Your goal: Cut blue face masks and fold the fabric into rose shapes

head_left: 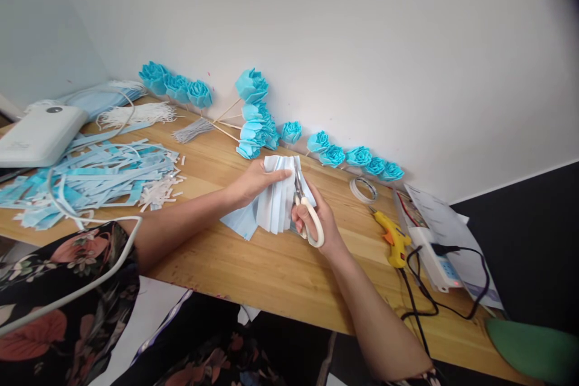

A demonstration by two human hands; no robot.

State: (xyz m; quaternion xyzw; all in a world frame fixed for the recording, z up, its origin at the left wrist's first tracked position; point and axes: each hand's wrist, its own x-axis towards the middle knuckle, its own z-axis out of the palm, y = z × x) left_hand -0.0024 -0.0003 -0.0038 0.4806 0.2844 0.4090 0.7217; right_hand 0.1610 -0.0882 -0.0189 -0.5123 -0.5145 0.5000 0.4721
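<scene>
My left hand point(256, 183) grips the top edge of a pleated light-blue face mask point(271, 202), which stands over the middle of the wooden table point(271, 271). My right hand point(316, 220) holds cream-handled scissors point(304, 205), fingers through the loops. The blades point up along the mask's right edge, at or in the fabric.
Blue fabric flowers point(257, 114) on sticks line the wall. A heap of cut blue strips point(90, 178) and a white device point(38, 132) lie at left. To the right are a wire coil point(363, 189), a yellow glue gun point(392, 238), a white power strip point(436, 265) with black cables, and papers.
</scene>
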